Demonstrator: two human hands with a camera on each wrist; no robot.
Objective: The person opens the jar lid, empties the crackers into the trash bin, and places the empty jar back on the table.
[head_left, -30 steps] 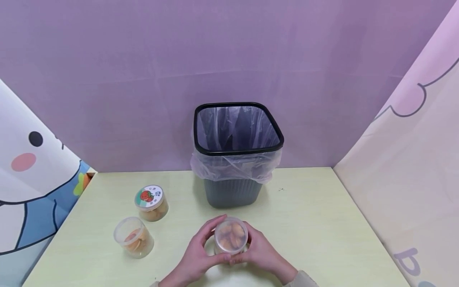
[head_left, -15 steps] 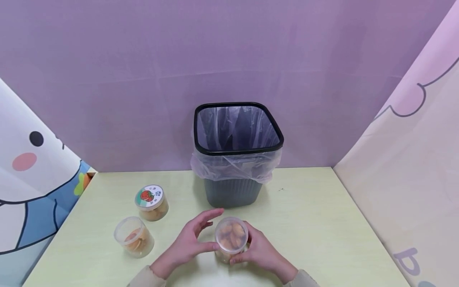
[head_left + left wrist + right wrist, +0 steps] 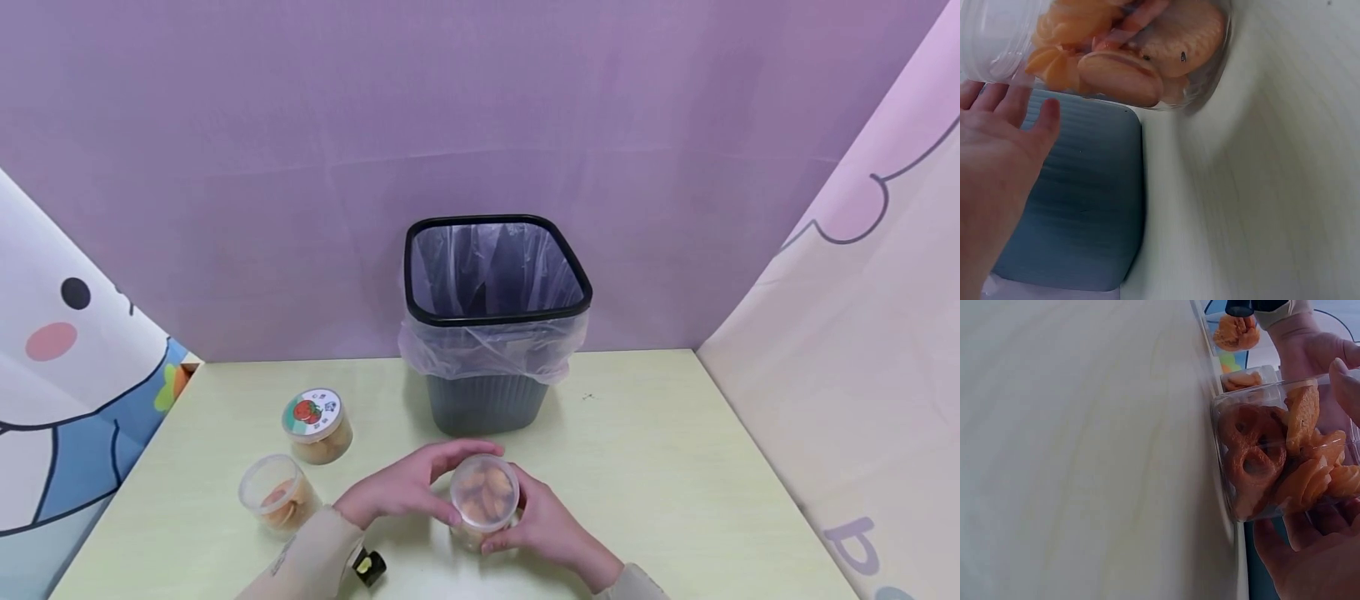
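Near the middle front of a pale wood-grain table (image 3: 645,483), nearer the person than a dark grey ribbed plastic bin (image 3: 487,407), is a clear round plastic jar (image 3: 1288,456) between 2 bare hands. The right hand (image 3: 543,521) grasps its body, thumb opposite fingers; the left hand (image 3: 405,487) curves about the top, but I cannot tell whether it grips. The jar should be light, stiff-walled and slightly slippery, best held low round the body. Its round lid (image 3: 484,493) is translucent; orange-brown biscuits (image 3: 1257,459), pretzel-shaped and ridged, look brittle.
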